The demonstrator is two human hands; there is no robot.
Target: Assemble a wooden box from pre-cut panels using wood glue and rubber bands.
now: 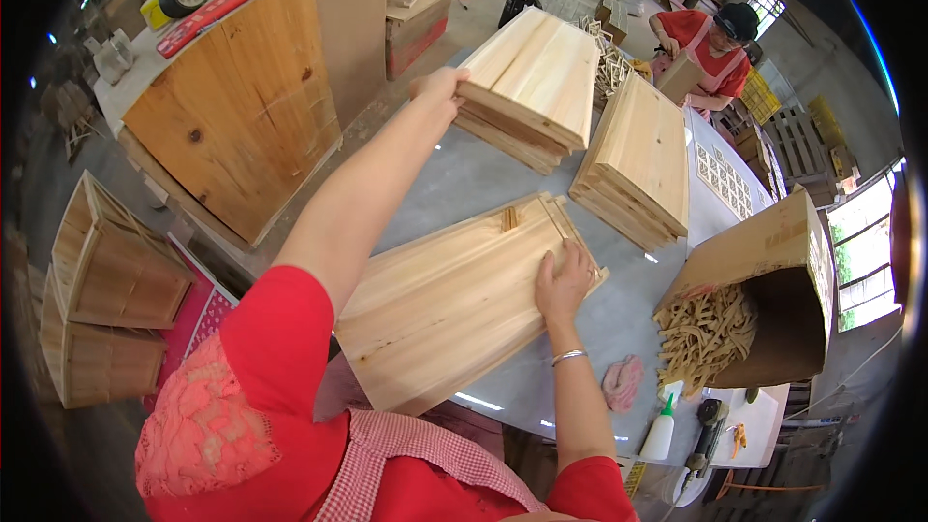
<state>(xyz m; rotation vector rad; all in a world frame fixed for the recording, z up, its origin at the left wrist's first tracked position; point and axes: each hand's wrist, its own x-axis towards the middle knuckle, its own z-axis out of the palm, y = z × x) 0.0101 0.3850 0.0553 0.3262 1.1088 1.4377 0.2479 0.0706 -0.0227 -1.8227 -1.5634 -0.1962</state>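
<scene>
My left hand (pixel 440 92) reaches out to the far stack and grips the left edge of its top wooden board (pixel 532 63). That board sits offset from the boards under it (pixel 507 140); whether it is raised off them I cannot tell. Close to my body lies a pale wooden panel (pixel 435 300), with a narrow strip along its right end. My right hand (pixel 565 280) rests on it near that end, fingers spread. A small wooden piece (pixel 509 219) lies on the panel's far edge.
Another board stack (pixel 638 155) stands right of the first. On the right, a tipped cardboard box (pixel 754 251) spills wooden strips (pixel 710 333). A pink cloth (pixel 622 384), glue bottle (pixel 659 430) and nail gun (pixel 706 435) lie nearer. Across the table, a co-worker (pixel 710 58) handles a box.
</scene>
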